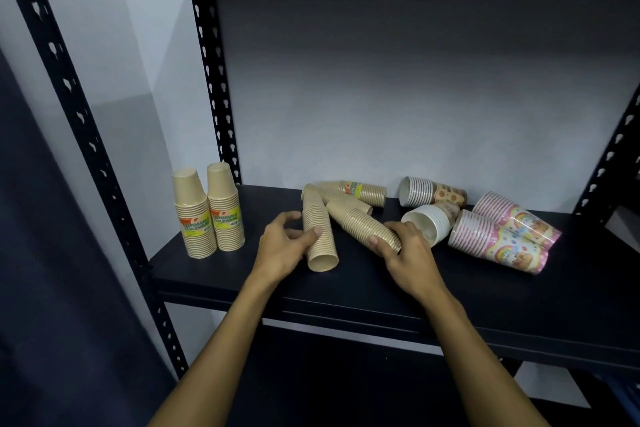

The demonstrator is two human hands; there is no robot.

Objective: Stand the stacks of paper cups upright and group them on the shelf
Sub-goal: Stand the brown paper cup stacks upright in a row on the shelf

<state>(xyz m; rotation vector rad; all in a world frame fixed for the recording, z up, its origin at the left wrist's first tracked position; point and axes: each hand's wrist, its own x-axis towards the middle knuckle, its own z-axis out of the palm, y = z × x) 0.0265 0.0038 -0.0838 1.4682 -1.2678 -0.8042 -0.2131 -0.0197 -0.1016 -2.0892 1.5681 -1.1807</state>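
Right now both hands are on lying kraft cup stacks at the middle of the black shelf point(485, 291). The left hand point(282, 246) curls thumb and fingers round one fallen stack point(320, 236); the right hand point(403, 246) grips another point(363, 224) just beside it, toward three o'clock. Two wrapped stacks point(211, 215) stand upright at nine o'clock. Further kraft stacks point(356, 192) lie at twelve o'clock, and white stacks point(431, 191) and pink printed stacks point(498, 232) lie tumbled at three o'clock.
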